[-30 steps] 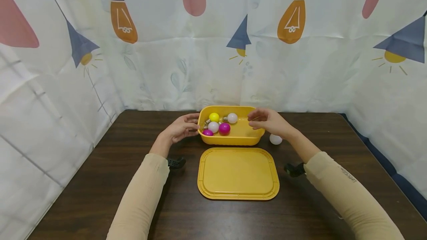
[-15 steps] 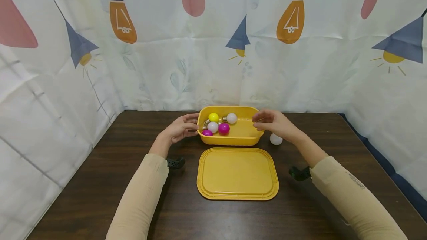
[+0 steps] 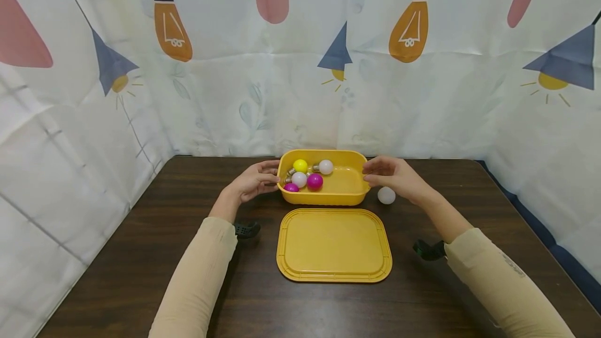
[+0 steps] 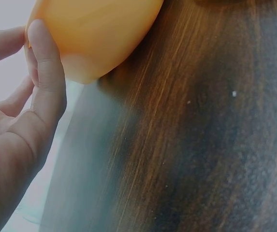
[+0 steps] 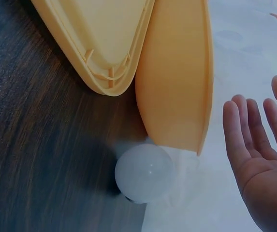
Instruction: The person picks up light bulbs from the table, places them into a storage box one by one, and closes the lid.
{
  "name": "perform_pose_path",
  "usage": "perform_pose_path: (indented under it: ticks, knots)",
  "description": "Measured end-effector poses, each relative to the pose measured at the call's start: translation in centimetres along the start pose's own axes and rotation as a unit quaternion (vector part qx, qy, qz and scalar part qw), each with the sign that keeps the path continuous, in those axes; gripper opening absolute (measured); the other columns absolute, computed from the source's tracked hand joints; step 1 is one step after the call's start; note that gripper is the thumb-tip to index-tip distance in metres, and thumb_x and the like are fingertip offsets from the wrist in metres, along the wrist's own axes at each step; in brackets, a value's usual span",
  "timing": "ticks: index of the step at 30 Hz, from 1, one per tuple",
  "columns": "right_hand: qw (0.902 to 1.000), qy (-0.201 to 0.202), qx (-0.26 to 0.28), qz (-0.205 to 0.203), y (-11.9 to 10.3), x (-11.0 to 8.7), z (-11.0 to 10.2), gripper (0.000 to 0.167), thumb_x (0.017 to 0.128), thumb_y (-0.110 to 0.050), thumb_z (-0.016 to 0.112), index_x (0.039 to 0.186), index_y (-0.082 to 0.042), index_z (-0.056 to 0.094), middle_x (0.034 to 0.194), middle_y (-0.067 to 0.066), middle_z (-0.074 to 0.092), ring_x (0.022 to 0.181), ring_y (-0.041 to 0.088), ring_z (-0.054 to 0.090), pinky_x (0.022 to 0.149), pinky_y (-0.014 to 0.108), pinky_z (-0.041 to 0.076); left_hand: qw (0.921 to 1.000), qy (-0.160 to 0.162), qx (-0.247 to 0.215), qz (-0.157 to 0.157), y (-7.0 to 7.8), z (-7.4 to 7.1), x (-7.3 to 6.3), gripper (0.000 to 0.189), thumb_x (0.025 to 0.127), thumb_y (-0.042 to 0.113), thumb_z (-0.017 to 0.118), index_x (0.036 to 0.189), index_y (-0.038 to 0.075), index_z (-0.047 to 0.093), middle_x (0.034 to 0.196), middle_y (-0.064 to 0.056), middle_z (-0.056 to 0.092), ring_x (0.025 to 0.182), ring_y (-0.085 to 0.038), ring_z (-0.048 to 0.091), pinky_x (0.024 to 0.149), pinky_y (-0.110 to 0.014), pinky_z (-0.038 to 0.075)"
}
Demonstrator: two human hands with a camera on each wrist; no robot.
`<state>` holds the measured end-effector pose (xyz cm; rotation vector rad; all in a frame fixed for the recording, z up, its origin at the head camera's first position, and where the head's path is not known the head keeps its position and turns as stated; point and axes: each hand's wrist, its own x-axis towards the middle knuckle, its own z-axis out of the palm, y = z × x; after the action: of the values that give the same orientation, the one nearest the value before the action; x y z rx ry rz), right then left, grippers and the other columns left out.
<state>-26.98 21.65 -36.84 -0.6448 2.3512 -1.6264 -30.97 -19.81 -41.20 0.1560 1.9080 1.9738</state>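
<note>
A yellow plastic box (image 3: 345, 198) holds several small light bulbs, among them a yellow bulb (image 3: 300, 165), a white bulb (image 3: 326, 167) and a magenta bulb (image 3: 315, 181). My left hand (image 3: 255, 180) holds the box's left end, its thumb (image 4: 44, 48) over the outer wall and a fingertip at the rim. Just off the right end, my right hand (image 3: 392, 175) has its fingers extended and nothing in it; the right wrist view shows a gap between hand and box. Below that hand, another white bulb (image 3: 386, 195) lies on the table beside the box.
In front of the box lies a yellow lid (image 3: 334, 246), its ribbed inner rim facing up. Both rest on a dark wooden table (image 3: 141, 254). A white patterned curtain (image 3: 300, 87) hangs behind the table's far edge and at the sides.
My right hand has drawn back to the right, from over the box's right part to beside its end. The left hand and the bulbs in the box have kept their places.
</note>
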Motion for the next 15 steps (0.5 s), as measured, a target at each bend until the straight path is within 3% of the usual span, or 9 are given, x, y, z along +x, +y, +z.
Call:
perform_pose_path:
  ticks: [12, 15]
  knots:
    - [0.9996, 0.009, 0.026, -0.001, 0.5, -1.6, -1.1, 0.043, 0.100, -0.018, 0.070, 0.134, 0.005, 0.057, 0.134, 0.034, 0.055, 0.113, 0.042, 0.063, 0.098, 0.056, 0.052, 1.0000, -0.002, 0.001, 0.002, -0.2, 0.0, 0.1, 0.064, 0.101, -0.004, 0.059, 0.159, 0.004, 0.032, 0.146, -0.024, 0.046, 0.106, -0.024, 0.063, 0.095, -0.040, 0.056]
    - [0.9996, 0.017, 0.024, -0.001, 0.7, -1.9, -1.3, 0.043, 0.100, -0.018, 0.071, 0.133, 0.005, 0.057, 0.133, 0.034, 0.055, 0.112, 0.033, 0.066, 0.097, 0.055, 0.052, 1.0000, -0.001, 0.001, 0.002, -0.1, 0.0, 0.1, 0.064, 0.101, -0.004, 0.059, 0.159, 0.003, 0.032, 0.146, -0.024, 0.046, 0.105, -0.024, 0.063, 0.094, -0.039, 0.057]
